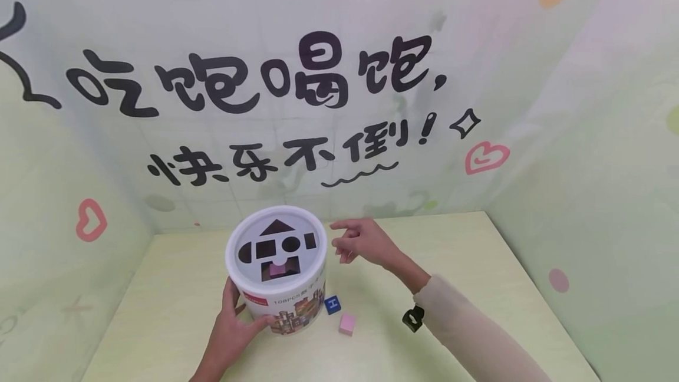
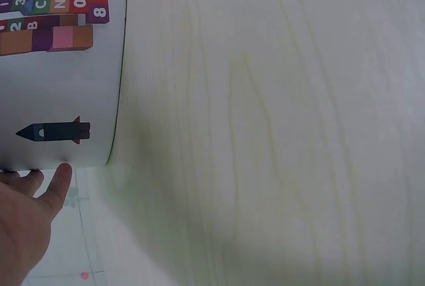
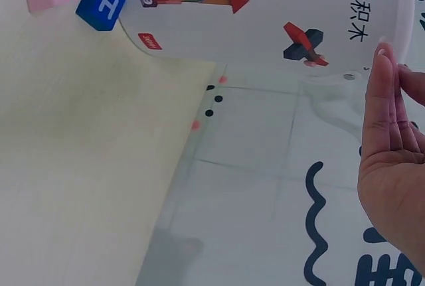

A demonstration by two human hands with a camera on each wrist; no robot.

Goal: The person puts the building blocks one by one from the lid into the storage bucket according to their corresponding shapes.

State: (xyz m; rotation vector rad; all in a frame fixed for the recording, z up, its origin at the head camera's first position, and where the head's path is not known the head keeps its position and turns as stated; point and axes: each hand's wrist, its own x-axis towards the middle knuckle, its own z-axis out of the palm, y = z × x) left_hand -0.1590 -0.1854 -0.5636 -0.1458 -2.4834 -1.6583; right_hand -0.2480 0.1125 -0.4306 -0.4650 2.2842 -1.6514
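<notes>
A white toy-block bucket [image 1: 313, 305] with a shape-sorter lid [image 1: 241, 267] stands tilted toward me on the table. Its lid has cut-outs, among them a triangle, a square and a circle, and a pink block [image 1: 277, 268] shows through the lowest one. My left hand [image 1: 233, 326] grips the bucket's lower left side, thumb across the front and fingers round the side. To the right of the rim is my right hand [image 1: 366, 242], its index finger extended toward the lid and nothing visible in it. A blue block [image 1: 332, 304] marked H and a pink cube [image 1: 347, 324] lie by the bucket's base.
The pale wooden table [image 1: 424, 323] meets a printed wall [image 1: 339, 10] close behind the bucket, and more wall panels rise on both sides. A black band [image 1: 413, 318] is at my right wrist, below the sleeve [image 1: 467, 323].
</notes>
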